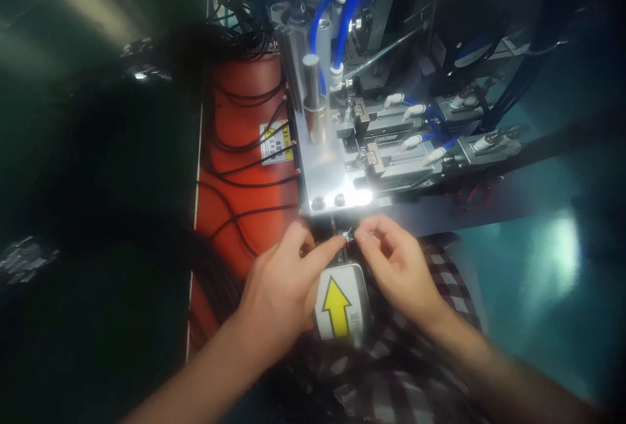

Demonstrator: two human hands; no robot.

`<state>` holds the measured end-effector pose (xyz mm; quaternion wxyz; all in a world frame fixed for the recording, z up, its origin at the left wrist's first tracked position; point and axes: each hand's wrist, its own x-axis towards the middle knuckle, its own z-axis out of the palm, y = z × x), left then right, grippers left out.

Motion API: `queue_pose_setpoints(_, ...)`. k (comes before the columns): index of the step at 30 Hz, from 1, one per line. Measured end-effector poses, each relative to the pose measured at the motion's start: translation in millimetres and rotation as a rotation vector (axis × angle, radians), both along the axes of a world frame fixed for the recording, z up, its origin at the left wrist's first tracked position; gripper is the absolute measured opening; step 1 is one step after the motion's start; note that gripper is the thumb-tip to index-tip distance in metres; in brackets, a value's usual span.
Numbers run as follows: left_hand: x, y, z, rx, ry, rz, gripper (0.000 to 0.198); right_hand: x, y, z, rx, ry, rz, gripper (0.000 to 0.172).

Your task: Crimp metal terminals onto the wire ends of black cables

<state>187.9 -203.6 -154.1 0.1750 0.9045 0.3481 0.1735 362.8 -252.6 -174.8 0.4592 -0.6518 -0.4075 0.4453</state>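
My left hand [288, 267] is closed, its thumb and index finger pinched at a small white piece with thin wire ends [348, 236] fanning out of it. Close by on the right, my right hand [396, 264] makes a pinch by the tips of these wires. Whatever lies between its fingertips is too small to make out. Both hands work just in front of the metal machine block [317, 176]. Below them is a white plate with a yellow arrow [337, 303].
Black cables [235, 215] run across an orange-red surface [244, 81] on the left, which bears a warning label [276, 143]. Pneumatic cylinders [391, 166] with white fittings and blue hoses [345, 19] fill the back right. Checked cloth [447, 274] shows beneath my right arm.
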Motion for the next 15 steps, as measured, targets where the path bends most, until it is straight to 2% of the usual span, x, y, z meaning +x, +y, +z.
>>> queue_pose_setpoints(15,0.5,0.1,0.1,0.0,-0.014,-0.006,0.037,0.5,-0.3,-3.2,0.018,-0.04,0.013,0.014)
